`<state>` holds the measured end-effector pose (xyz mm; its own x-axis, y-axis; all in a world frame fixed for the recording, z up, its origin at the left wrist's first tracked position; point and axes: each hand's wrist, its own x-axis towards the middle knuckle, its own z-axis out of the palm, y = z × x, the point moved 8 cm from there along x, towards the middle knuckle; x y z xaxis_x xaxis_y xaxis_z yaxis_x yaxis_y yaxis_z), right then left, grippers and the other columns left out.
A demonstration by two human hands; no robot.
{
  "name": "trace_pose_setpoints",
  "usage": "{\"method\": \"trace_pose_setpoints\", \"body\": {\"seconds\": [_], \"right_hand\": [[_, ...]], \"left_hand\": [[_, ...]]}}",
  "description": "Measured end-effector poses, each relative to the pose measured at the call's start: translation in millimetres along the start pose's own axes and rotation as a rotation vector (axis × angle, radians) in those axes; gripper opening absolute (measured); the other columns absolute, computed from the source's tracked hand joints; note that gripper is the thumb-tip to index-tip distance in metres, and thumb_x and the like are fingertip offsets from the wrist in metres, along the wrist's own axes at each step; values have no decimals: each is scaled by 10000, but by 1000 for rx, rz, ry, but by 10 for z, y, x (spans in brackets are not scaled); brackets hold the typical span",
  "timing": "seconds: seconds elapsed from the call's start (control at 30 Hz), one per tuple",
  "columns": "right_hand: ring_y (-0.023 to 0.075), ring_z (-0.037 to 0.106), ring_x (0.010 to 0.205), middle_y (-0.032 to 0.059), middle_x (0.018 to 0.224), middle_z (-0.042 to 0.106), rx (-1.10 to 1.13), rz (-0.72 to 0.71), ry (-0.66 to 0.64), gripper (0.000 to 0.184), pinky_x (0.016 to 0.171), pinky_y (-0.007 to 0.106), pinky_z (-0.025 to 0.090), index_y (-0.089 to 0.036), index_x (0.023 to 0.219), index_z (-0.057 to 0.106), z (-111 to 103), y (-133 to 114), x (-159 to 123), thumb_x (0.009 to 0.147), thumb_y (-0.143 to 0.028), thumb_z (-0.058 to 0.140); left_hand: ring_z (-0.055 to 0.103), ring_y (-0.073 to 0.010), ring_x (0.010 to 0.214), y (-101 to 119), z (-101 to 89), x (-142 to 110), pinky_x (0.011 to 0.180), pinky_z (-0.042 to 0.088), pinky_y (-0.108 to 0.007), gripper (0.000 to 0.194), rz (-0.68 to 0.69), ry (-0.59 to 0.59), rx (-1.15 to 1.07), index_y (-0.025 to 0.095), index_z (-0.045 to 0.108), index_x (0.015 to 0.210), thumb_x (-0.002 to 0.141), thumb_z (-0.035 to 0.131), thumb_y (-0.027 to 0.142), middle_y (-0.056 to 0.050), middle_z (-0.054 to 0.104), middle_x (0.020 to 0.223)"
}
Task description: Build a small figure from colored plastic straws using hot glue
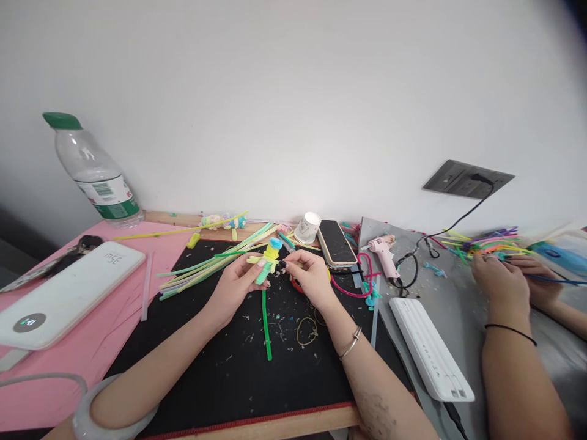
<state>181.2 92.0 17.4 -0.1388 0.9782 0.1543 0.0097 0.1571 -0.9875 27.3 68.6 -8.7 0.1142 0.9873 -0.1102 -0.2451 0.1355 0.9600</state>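
Note:
Upright between my hands is a small pipe-cleaner figure (263, 273), with a light green coiled body, pale yellow strips sticking out, and a yellow and blue top. My left hand (236, 286) is closed around its body, thumb in front. Close at the figure's right side, my right hand (313, 278) has its thumb and fingers pinched together; what lies between the fingertips is too small to make out. Below the figure a dark green pipe cleaner (266, 327) extends down over the black mat (206, 373); its upper end is hidden. Loose pipe cleaners (202, 275) lie behind my left hand.
Behind my right hand are a paper cup (307, 228) and a phone (337, 243). A pink glue gun (385, 260) and white power bank (431, 348) lie rightward, beside a co-worker's hands (499, 281). Leftward are another power bank (73, 293) and a bottle (98, 177).

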Motion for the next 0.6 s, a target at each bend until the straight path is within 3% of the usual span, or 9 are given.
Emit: {"method": "trace_pose_setpoints", "body": {"seconds": [0.6], "right_hand": [[103, 525, 556, 2, 648, 637, -22, 7, -4, 162, 524, 226, 412, -167, 719, 661, 10, -42, -19, 697, -315, 724]], "left_hand": [[589, -131, 684, 23, -4, -2, 680, 522, -278, 347, 40, 11, -14, 186, 632, 953, 751, 687, 463, -4, 625, 817]]}}
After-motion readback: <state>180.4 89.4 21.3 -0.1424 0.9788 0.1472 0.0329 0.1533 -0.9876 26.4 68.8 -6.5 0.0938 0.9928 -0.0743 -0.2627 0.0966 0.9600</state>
